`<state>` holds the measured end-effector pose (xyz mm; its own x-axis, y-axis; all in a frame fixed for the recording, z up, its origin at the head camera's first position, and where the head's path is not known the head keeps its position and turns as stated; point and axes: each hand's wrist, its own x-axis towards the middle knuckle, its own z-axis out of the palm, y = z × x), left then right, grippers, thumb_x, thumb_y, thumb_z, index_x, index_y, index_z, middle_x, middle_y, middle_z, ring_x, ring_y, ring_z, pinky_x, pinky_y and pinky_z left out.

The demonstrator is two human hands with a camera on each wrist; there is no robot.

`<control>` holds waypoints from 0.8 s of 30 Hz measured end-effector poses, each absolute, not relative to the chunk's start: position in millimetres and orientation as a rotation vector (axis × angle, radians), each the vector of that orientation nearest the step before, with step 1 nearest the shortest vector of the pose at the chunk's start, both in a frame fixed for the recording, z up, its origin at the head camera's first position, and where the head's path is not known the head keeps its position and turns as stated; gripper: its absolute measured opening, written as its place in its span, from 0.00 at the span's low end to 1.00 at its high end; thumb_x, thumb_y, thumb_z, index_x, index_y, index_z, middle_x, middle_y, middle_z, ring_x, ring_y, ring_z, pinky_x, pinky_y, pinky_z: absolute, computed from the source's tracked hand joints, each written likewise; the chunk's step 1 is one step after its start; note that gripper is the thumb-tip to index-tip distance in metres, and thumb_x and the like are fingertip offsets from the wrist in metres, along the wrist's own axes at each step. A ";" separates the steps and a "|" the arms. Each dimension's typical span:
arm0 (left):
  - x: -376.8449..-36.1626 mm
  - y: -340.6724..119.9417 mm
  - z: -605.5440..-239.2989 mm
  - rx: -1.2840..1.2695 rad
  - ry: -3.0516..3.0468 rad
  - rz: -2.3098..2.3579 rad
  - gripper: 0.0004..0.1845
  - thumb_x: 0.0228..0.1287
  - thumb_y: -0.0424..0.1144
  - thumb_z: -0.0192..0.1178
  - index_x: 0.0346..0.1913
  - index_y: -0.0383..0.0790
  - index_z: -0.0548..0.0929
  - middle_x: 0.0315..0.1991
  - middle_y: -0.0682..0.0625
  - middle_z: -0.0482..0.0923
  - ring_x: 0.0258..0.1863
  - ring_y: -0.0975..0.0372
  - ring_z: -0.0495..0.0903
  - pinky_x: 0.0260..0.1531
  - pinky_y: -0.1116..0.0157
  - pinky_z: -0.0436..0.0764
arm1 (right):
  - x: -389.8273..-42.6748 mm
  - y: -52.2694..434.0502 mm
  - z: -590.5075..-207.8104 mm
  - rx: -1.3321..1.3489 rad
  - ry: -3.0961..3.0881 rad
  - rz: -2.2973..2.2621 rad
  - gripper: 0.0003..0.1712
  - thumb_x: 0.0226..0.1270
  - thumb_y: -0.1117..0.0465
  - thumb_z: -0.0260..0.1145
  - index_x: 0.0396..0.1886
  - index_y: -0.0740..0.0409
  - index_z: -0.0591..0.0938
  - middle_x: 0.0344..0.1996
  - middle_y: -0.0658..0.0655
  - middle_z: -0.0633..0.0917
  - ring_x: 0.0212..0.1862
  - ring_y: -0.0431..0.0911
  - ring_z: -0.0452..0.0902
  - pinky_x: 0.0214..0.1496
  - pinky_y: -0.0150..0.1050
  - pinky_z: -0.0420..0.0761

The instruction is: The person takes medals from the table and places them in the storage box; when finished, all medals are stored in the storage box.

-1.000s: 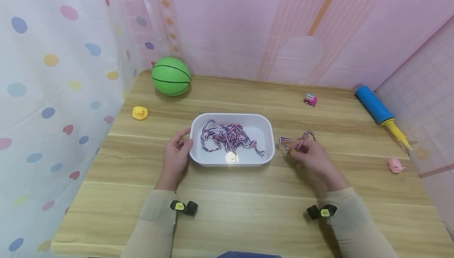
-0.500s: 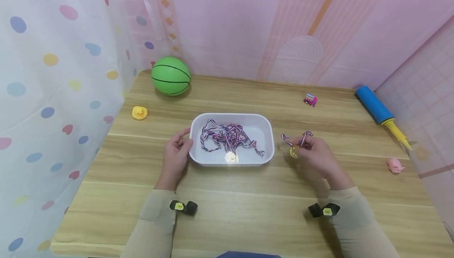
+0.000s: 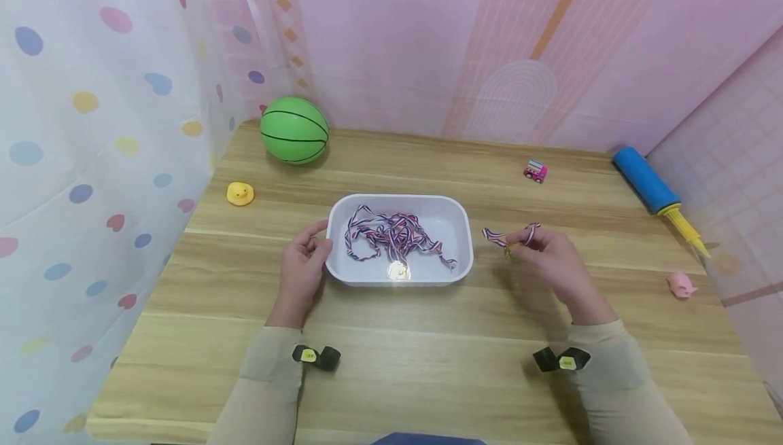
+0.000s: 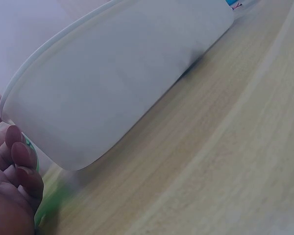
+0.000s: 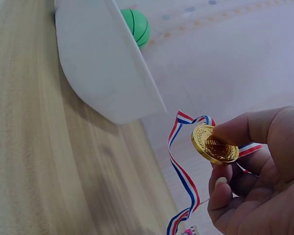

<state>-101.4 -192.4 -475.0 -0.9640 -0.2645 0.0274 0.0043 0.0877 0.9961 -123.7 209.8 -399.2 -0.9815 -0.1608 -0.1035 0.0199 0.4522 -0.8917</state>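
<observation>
A gold medal (image 5: 214, 144) on a red, white and blue striped ribbon (image 5: 182, 171) is pinched between the thumb and fingers of my right hand (image 3: 553, 265). The hand holds it above the table, to the right of a white plastic tray (image 3: 455, 210). Part of the ribbon dangles from the fingers. My left hand (image 3: 304, 265) grips the tray's left end, thumb at the rim and the other fingers curled in the left wrist view. Inside the tray lie tangled striped ribbons (image 3: 397, 234) and another gold medal (image 3: 399, 271) near the front wall.
On the wooden table (image 3: 416, 357), a green ball (image 3: 294, 130) and yellow rubber duck (image 3: 240, 193) sit at back left. A pink toy car (image 3: 535, 171), blue and yellow hand pump (image 3: 651, 183) and pink toy pig (image 3: 681, 285) are on the right. Curtains hang behind.
My right hand has shifted slightly right and turned the medal, which was mostly hidden at first, then face-up, now tilted. The left hand and tray have stayed put.
</observation>
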 end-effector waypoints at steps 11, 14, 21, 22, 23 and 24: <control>-101.0 -192.2 -473.7 0.290 -2.163 -1.982 0.18 0.67 0.33 0.57 0.59 0.38 0.78 0.26 0.47 0.72 0.24 0.64 0.71 0.24 0.73 0.75 | -124.7 208.3 -384.6 -0.127 2.568 -1.575 0.16 0.65 0.63 0.66 0.50 0.65 0.82 0.36 0.53 0.79 0.37 0.43 0.72 0.35 0.32 0.75; -100.8 -192.5 -473.6 0.293 -2.166 -1.981 0.18 0.67 0.33 0.57 0.59 0.39 0.78 0.26 0.46 0.72 0.24 0.64 0.71 0.24 0.72 0.75 | -125.4 206.5 -376.8 -0.161 2.625 -1.538 0.15 0.64 0.63 0.67 0.50 0.63 0.82 0.35 0.55 0.77 0.35 0.44 0.71 0.31 0.32 0.73; -100.9 -193.3 -474.4 0.310 -2.194 -1.972 0.18 0.68 0.36 0.58 0.59 0.41 0.78 0.27 0.46 0.71 0.24 0.63 0.69 0.23 0.73 0.73 | -125.5 199.6 -353.0 -0.182 2.640 -1.544 0.18 0.65 0.62 0.66 0.53 0.61 0.80 0.38 0.57 0.79 0.36 0.44 0.74 0.33 0.31 0.76; -101.0 -193.3 -474.4 0.309 -2.199 -1.970 0.18 0.68 0.36 0.57 0.60 0.41 0.78 0.27 0.46 0.71 0.24 0.63 0.69 0.24 0.73 0.74 | -125.2 198.2 -349.6 -0.185 2.636 -1.548 0.18 0.65 0.62 0.66 0.54 0.61 0.80 0.39 0.57 0.79 0.37 0.44 0.74 0.34 0.30 0.77; -101.0 -193.2 -474.5 0.310 -2.202 -1.967 0.18 0.68 0.36 0.57 0.60 0.42 0.78 0.28 0.46 0.71 0.24 0.63 0.70 0.24 0.73 0.74 | -124.9 197.0 -346.4 -0.192 2.630 -1.553 0.19 0.65 0.62 0.66 0.55 0.61 0.79 0.40 0.57 0.79 0.38 0.44 0.75 0.36 0.30 0.77; -101.0 -193.1 -474.4 0.309 -2.204 -1.966 0.18 0.68 0.36 0.58 0.60 0.42 0.78 0.28 0.46 0.72 0.25 0.63 0.70 0.24 0.73 0.74 | -124.6 195.8 -343.4 -0.199 2.619 -1.566 0.20 0.66 0.62 0.66 0.56 0.62 0.79 0.41 0.57 0.79 0.39 0.43 0.75 0.37 0.29 0.78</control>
